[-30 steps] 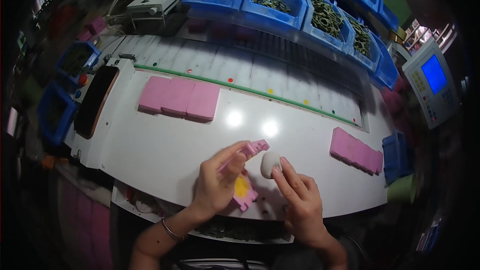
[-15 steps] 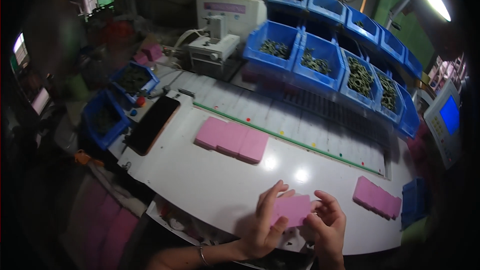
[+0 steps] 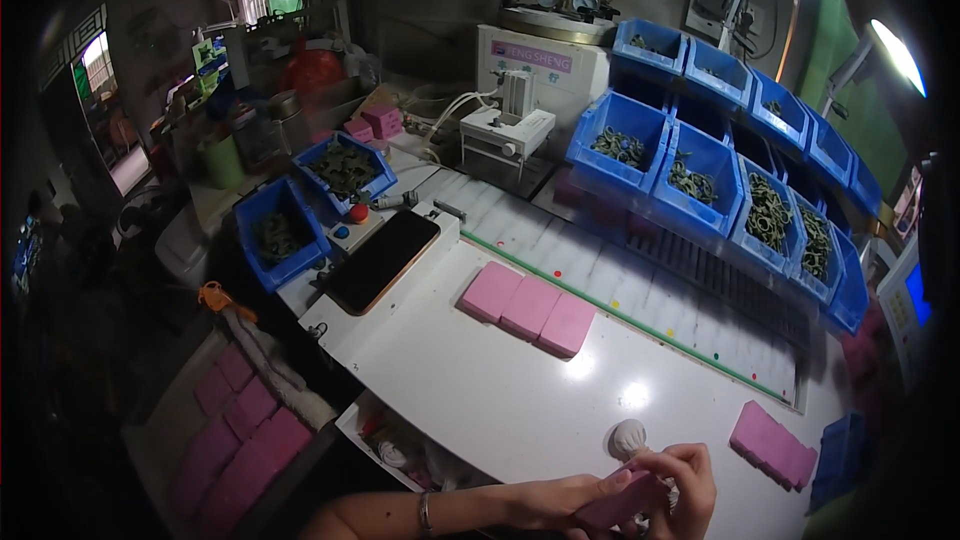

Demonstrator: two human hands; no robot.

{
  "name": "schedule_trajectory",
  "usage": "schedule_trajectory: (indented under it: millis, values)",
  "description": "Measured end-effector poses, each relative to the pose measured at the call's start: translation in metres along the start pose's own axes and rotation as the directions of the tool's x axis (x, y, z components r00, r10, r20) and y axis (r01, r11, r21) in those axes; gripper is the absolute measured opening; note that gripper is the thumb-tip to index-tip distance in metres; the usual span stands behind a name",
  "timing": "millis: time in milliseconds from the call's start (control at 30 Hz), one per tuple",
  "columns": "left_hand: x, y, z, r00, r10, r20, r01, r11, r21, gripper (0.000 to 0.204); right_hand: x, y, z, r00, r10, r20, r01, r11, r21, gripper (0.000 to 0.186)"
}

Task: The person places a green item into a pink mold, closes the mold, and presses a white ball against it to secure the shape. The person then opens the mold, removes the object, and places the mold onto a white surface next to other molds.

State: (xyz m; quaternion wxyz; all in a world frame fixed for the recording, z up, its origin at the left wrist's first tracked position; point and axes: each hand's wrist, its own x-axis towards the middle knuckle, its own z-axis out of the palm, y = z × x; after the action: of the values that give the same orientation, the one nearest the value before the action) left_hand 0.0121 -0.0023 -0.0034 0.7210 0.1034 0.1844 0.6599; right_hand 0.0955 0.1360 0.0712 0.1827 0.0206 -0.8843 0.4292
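Observation:
At the lower edge, my left hand has its fingers closed on a pink block, tilted over the front of the white worktop. My right hand is curled around the same block from the right, its fingers bent over the top. A small white cloth-like pouch rests on the worktop just behind the hands. Part of the block and several fingertips are hidden or cut off by the frame's edge.
Pink blocks lie in rows at centre and right. A black phone lies left. Blue bins of green rings surround a white machine at the back. More pink pieces are stacked lower left.
The white pouch has left my right hand and stands on the worktop. Both hands now grip the pink block, lower in view. The camera has swung up and left, revealing more of the room.

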Motion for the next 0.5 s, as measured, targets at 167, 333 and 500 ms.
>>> schedule_trajectory:
  millis: [167, 333, 500]
  values:
    - [0.015, -0.005, -0.010, 0.935, 0.195, -0.296, -0.214, 0.976, -0.033, 0.069, -0.012, -0.001, 0.007, 0.992, -0.126, 0.020, 0.126, 0.992, 0.028, 0.030]
    - [0.017, 0.010, -0.010, 0.789, 0.427, -0.442, -0.535, 0.832, -0.150, 0.062, -0.017, -0.007, 0.029, 0.969, -0.189, 0.157, 0.181, 0.982, 0.059, 0.024]
    - [0.010, 0.011, -0.010, 0.737, 0.473, -0.483, -0.391, 0.881, 0.266, 0.068, 0.007, 0.023, 0.022, 0.977, -0.149, -0.155, 0.156, 0.987, 0.031, 0.041]
